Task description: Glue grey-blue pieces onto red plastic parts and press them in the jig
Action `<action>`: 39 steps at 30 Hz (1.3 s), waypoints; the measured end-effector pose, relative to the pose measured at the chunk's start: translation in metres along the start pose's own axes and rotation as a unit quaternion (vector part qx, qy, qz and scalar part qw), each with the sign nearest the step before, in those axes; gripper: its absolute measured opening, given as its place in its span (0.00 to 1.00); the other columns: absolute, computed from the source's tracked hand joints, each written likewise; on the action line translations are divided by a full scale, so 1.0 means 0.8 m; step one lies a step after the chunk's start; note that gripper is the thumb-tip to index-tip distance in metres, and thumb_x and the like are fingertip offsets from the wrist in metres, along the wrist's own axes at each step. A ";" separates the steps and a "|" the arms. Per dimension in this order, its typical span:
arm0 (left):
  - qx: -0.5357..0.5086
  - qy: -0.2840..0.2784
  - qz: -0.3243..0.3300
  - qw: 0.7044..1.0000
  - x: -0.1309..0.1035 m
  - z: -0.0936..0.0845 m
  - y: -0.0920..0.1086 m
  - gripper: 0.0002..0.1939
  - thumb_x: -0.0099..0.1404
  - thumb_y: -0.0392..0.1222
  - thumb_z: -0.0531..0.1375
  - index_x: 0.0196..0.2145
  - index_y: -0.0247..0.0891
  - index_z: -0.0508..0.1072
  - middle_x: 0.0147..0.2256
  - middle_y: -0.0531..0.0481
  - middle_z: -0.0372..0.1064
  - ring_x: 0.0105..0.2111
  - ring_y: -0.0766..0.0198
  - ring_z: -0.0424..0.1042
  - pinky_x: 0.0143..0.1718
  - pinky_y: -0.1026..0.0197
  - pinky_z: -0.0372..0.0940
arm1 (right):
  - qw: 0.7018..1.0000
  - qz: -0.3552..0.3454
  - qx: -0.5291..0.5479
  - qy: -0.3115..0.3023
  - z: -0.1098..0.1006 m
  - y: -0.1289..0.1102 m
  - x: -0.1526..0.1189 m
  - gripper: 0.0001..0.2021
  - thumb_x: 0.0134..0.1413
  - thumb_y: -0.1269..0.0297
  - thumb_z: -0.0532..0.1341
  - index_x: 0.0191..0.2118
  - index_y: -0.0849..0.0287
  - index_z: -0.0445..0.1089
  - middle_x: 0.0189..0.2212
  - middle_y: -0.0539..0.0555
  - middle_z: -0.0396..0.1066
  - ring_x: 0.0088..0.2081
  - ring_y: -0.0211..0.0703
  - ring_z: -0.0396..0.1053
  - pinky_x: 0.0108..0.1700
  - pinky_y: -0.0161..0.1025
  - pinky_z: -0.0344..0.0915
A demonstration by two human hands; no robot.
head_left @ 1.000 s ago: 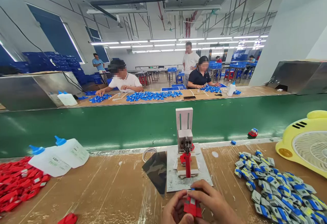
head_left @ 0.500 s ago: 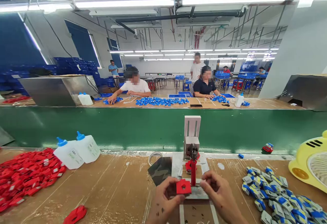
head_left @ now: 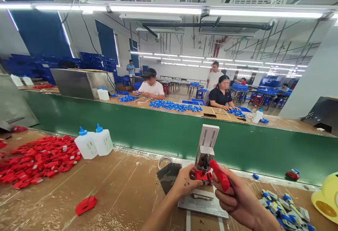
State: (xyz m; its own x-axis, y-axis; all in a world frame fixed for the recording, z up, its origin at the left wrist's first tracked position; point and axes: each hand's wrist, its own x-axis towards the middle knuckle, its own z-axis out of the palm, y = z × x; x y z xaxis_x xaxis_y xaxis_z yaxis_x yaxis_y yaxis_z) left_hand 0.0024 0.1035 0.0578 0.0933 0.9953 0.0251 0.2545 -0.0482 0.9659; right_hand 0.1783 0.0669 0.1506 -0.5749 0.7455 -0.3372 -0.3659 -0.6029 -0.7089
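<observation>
My left hand (head_left: pixel 185 181) pinches a small red plastic part (head_left: pixel 202 177) at the base of a bench clamp, under its metal head. Wrapped around the clamp's red lever handle (head_left: pixel 219 175) is my right hand (head_left: pixel 235 197), to the right of that part. The grey slotted upright (head_left: pixel 209 135) of the toggle clamp rises behind both hands. Its pale base plate (head_left: pixel 200 206) lies on the bench below them. My fingers partly hide the part, so how it sits there is not fully visible.
A heap of red parts (head_left: pixel 44 159) lies at left beside two white bottles (head_left: pixel 102 142) with blue caps. One loose red part (head_left: pixel 86 205) is nearer. Grey-and-blue pieces (head_left: pixel 286 206) and a yellow fan (head_left: pixel 326 197) are at right. People work across the green divider (head_left: pixel 148 132).
My left hand has carried the red part forward under the clamp. My right hand has taken hold of the lever, which has swung from upright to tilted. The view has turned left.
</observation>
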 end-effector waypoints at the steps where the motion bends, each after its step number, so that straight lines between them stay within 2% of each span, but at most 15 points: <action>1: -0.001 0.001 -0.005 1.000 0.001 0.002 -0.001 0.12 0.46 0.31 0.66 0.28 0.39 0.69 0.24 0.59 0.69 0.25 0.65 0.67 0.28 0.64 0.60 | 1.000 0.006 -0.005 0.003 0.000 -0.002 0.000 0.34 0.29 0.45 0.80 0.18 0.56 0.53 0.09 0.34 0.47 0.12 0.23 0.35 0.14 0.26 0.37; 5: 0.005 -0.002 -0.018 1.000 -0.002 -0.002 -0.007 0.13 0.47 0.31 0.64 0.28 0.41 0.66 0.24 0.59 0.67 0.25 0.65 0.67 0.28 0.65 0.60 | 0.999 0.005 -0.045 0.014 -0.006 0.004 0.001 0.32 0.29 0.42 0.79 0.19 0.57 0.58 0.10 0.34 0.48 0.12 0.22 0.37 0.14 0.25 0.37; 12: 0.069 -0.018 -0.012 0.997 -0.004 -0.026 -0.012 0.11 0.45 0.29 0.62 0.26 0.41 0.66 0.25 0.59 0.68 0.26 0.64 0.68 0.27 0.66 0.58 | 0.995 -0.010 -0.088 0.035 -0.026 0.014 0.001 0.30 0.32 0.41 0.78 0.23 0.57 0.62 0.12 0.35 0.47 0.15 0.24 0.37 0.16 0.23 0.39; 16: 0.104 -0.033 -0.011 0.994 -0.002 -0.024 -0.008 0.10 0.45 0.31 0.62 0.25 0.41 0.65 0.24 0.60 0.65 0.26 0.64 0.67 0.25 0.66 0.56 | 0.994 -0.024 -0.100 0.037 -0.036 0.022 0.006 0.29 0.35 0.42 0.78 0.25 0.57 0.62 0.14 0.36 0.48 0.18 0.27 0.38 0.17 0.23 0.42; 20: 0.137 -0.033 -0.004 0.990 0.000 -0.021 0.000 0.11 0.45 0.32 0.62 0.24 0.42 0.63 0.23 0.60 0.63 0.26 0.64 0.64 0.26 0.65 0.54 | 0.993 -0.032 -0.104 0.034 -0.031 0.027 0.009 0.30 0.33 0.40 0.78 0.25 0.57 0.62 0.14 0.37 0.50 0.19 0.27 0.39 0.18 0.24 0.42; 25: 0.178 -0.038 0.002 0.983 0.000 -0.025 0.010 0.09 0.44 0.32 0.64 0.24 0.40 0.69 0.24 0.58 0.67 0.29 0.61 0.66 0.27 0.64 0.54 | 0.998 -0.011 -0.065 0.006 -0.015 0.015 0.006 0.30 0.34 0.41 0.78 0.22 0.57 0.61 0.11 0.35 0.48 0.15 0.25 0.36 0.16 0.25 0.39; 29: 0.191 -0.032 0.001 0.981 0.010 -0.013 0.018 0.07 0.45 0.32 0.65 0.26 0.39 0.74 0.23 0.55 0.71 0.27 0.59 0.68 0.26 0.63 0.56 | 0.998 -0.010 -0.058 -0.034 -0.009 0.002 0.002 0.32 0.37 0.41 0.77 0.19 0.56 0.56 0.10 0.35 0.46 0.13 0.24 0.35 0.15 0.26 0.38; 33: 0.159 -0.045 0.009 0.986 0.019 0.003 0.022 0.09 0.48 0.35 0.67 0.30 0.38 0.78 0.26 0.54 0.77 0.28 0.59 0.72 0.28 0.63 0.60 | 0.996 -0.017 -0.077 -0.049 -0.011 -0.001 0.001 0.33 0.40 0.40 0.75 0.18 0.56 0.53 0.10 0.36 0.46 0.13 0.24 0.35 0.15 0.26 0.38; 39: 0.109 -0.039 -0.008 0.993 0.017 0.012 0.007 0.12 0.51 0.32 0.64 0.36 0.35 0.76 0.31 0.51 0.79 0.29 0.61 0.74 0.29 0.64 0.64 | 0.995 -0.023 -0.095 -0.030 -0.023 0.006 0.000 0.29 0.41 0.41 0.75 0.20 0.57 0.59 0.11 0.36 0.48 0.14 0.25 0.38 0.17 0.26 0.40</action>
State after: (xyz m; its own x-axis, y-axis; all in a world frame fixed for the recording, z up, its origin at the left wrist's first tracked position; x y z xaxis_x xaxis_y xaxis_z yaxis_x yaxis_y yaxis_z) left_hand 0.0142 0.1157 0.0612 0.1599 0.9870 -0.0176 0.4587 -0.0585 0.8867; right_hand 0.1900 0.0692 0.1353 -0.6054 0.7490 -0.2691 -0.2509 -0.5005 -0.8285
